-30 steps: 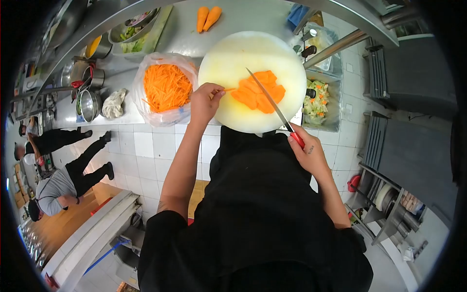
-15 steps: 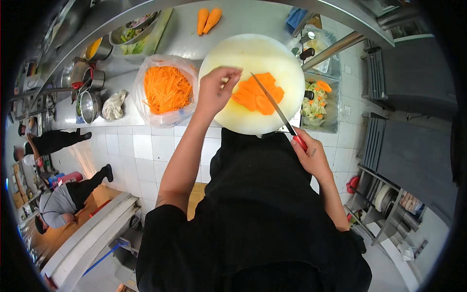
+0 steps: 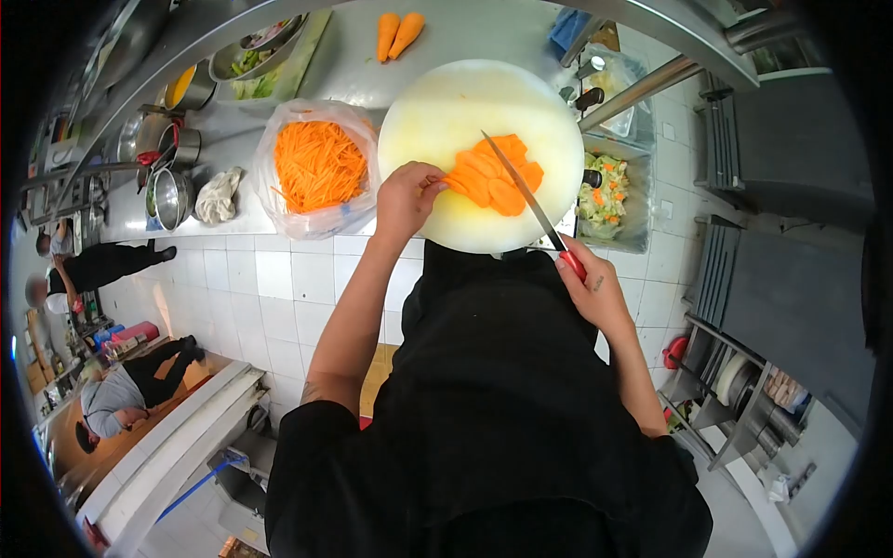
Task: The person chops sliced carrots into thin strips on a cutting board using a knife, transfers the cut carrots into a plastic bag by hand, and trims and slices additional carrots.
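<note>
On the round white cutting board (image 3: 437,98) lies an overlapping pile of carrot slices (image 3: 507,195). My left hand (image 3: 407,200) is closed, thumb and fingertips pinching a carrot slice at the pile's left edge. My right hand (image 3: 597,290) is wrapped around the red handle of a kitchen knife (image 3: 532,205). Its blade slants up and left across the slices, tip near their upper edge. Left of the board stands a clear plastic bag (image 3: 270,186) full of shredded carrot (image 3: 321,167).
Two whole peeled carrots (image 3: 400,37) lie behind the board. To the right is a bin of chopped vegetables (image 3: 605,195). A crumpled cloth (image 3: 219,195) and metal bowls (image 3: 172,200) sit left. A metal rail (image 3: 642,93) crosses at upper right. Other people (image 3: 126,395) are at far left.
My left hand has come down to the left edge of the slices and pinched there. A large carrot slice seen over the right bin no longer shows there. The knife barely moved.
</note>
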Demonstrator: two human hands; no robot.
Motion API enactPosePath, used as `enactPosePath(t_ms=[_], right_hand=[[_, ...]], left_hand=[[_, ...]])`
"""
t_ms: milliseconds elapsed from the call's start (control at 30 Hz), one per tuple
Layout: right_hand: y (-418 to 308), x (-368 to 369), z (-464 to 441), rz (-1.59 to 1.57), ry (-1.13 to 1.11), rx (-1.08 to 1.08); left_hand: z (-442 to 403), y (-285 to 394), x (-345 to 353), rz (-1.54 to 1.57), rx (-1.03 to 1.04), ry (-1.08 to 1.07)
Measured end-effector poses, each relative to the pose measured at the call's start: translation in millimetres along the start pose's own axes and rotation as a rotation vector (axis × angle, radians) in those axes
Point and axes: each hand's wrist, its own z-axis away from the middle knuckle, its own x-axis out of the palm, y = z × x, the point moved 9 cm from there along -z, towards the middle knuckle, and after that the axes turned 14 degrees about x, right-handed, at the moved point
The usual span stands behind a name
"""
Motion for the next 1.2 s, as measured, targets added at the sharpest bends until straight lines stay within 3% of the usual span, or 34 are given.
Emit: enactPosePath(t_ms=[133,367,467,533,600,667,733,767,867,1200], right_hand=[[0,-2,1,-0.026,-0.001,0.009],[3,-2,6,-0.042,-0.008,0.018],[1,0,5,-0.042,-0.007,0.002],[-1,2,5,-0.033,-0.009,-0.006],[-11,-2,7,0.013,0.056,-0.091],[-14,-7,10,0.053,0.115,-0.134],[-21,-14,14,0.088,0.176,-0.175],[-24,-18,17,0.117,0.201,-0.154],[-25,-25,22,0.15,0.255,-0.149],[-25,-25,15,0.17,0.296,-0.222]], left_hand=[[6,-17,-16,0.129,-0.03,-0.039],[24,-59,-44,0.514,-0.282,0.279],[-24,0,-28,0.561,-0.216,0.274],[-67,68,-6,0.818,-0.098,0.2],[-96,118,-11,0.859,-0.039,0.178],[-106,132,-15,0.903,0.028,0.152],[-103,134,-45,0.204,0.362,0.074],[-94,126,-44,0.137,0.373,0.036],[-63,112,-30,-0.017,0.366,-0.106],[-43,105,-2,-0.088,0.528,-0.1]])
